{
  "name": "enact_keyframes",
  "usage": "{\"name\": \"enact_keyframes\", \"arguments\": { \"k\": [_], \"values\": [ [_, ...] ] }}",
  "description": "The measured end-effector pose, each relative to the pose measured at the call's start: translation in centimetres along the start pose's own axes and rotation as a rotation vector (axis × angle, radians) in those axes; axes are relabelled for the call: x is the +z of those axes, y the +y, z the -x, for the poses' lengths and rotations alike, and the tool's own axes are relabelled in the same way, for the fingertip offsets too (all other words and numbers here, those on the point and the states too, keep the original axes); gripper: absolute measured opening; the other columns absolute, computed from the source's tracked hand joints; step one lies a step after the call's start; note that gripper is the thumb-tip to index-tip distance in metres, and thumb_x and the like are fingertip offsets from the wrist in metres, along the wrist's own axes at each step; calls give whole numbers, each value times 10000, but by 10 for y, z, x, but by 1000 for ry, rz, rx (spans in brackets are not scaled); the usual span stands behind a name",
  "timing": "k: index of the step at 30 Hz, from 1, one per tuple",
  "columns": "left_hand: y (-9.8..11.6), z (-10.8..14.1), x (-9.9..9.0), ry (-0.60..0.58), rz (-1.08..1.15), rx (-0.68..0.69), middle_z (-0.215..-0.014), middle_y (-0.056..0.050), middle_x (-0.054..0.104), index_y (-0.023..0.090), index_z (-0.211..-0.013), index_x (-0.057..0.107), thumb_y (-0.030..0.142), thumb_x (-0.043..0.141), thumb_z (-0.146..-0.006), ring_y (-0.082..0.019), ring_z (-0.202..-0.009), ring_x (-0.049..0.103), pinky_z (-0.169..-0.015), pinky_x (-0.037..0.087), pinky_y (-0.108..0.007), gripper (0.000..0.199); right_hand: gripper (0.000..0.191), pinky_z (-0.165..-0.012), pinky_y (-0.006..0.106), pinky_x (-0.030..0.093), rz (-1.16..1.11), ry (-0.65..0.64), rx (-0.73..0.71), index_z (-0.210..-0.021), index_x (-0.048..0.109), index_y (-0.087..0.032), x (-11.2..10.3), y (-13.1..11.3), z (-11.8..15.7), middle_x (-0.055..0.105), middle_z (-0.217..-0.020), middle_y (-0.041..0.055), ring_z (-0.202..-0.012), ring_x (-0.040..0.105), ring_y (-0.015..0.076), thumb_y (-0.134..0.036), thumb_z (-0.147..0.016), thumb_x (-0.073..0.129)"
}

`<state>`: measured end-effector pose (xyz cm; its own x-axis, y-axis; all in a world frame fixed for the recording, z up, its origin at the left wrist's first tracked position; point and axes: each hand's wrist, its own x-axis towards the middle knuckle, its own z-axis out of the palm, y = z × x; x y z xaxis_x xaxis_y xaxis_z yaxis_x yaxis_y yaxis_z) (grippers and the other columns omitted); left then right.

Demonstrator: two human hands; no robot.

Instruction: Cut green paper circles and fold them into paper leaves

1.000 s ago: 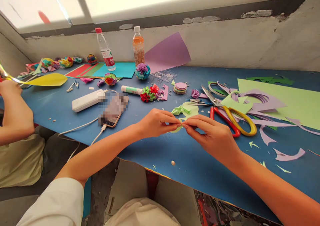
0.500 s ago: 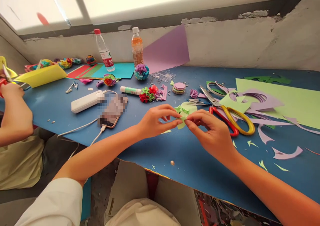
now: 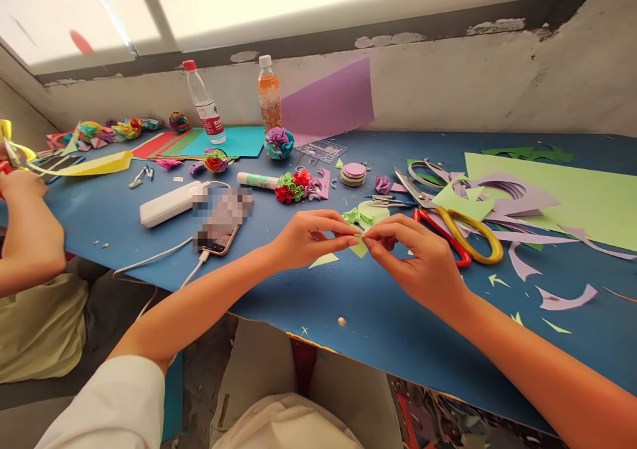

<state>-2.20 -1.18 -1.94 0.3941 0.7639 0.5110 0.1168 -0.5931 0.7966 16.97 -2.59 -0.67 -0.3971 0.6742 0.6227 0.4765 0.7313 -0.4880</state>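
Observation:
Between my two hands is a small light green paper piece [image 3: 359, 246], pinched from both sides. My left hand [image 3: 314, 238] holds its left edge between thumb and fingertips. On the other edge, the thumb and forefinger of my right hand [image 3: 415, 253] are closed. Just behind the fingertips lie a pale green paper disc [image 3: 374, 214] and some curled green paper pieces [image 3: 351, 215]. A loose green paper scrap [image 3: 324, 259] rests beneath my left hand. Large scissors [image 3: 450, 227] with red and yellow handles lie beyond my right hand.
A glue stick [image 3: 257, 180], paper flowers [image 3: 293, 187], a stack of paper discs [image 3: 353, 174], a phone [image 3: 221, 240] and a white power bank [image 3: 170, 203] lie on the blue table [image 3: 398, 343]. Two bottles [image 3: 269, 97] stand behind. A co-worker's hand [image 3: 22, 184] cuts yellow paper at left.
My hands have drawn slightly closer together around the green paper piece, showing more of the scrap under my left hand. At left, the co-worker's yellow paper has dropped flatter.

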Motion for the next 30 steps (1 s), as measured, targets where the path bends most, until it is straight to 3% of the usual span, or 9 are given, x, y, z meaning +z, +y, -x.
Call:
{"name": "enact_keyframes", "arguments": {
  "k": [4,11,18,24,30],
  "values": [
    [-3,-2,-1,-48,24,26,-761,-45,658,169,-896,738,409,635,-779,-67,-594,562,-539,478,-185,286,71,-537,263,464,16,-14,-6,-794,589,-209,0,1,0,593,-761,27,-595,526,116,-215,-845,539],
    [-5,-1,1,36,-21,62,-744,-55,662,145,-810,742,369,641,-781,-70,-579,560,-515,458,-186,247,81,-539,252,471,31,-27,-26,-788,592,-206,1,1,2,602,-764,30,-602,540,115,-209,-850,540],
    [-2,-1,0,-4,-33,-23,-719,-51,658,143,-764,743,399,676,-738,-77,-585,560,-538,472,-191,266,119,-547,260,477,61,-50,-9,-779,595,-208,2,1,1,612,-759,30,-609,556,123,-247,-864,522],
    [0,-3,-4,-150,237,-243,-799,-29,609,173,-914,736,454,679,-711,-77,-643,566,-576,541,-213,352,107,-525,251,468,76,-57,-14,-796,583,-211,-2,4,0,609,-775,36,-615,562,127,-257,-871,521],
    [-7,-5,-1,-102,239,-189,-762,-34,603,136,-858,745,436,685,-711,-60,-577,541,-545,497,-204,340,72,-534,246,472,77,-52,-80,-816,566,-227,-1,10,0,598,-771,21,-614,565,124,-228,-872,521]
  ]
}}
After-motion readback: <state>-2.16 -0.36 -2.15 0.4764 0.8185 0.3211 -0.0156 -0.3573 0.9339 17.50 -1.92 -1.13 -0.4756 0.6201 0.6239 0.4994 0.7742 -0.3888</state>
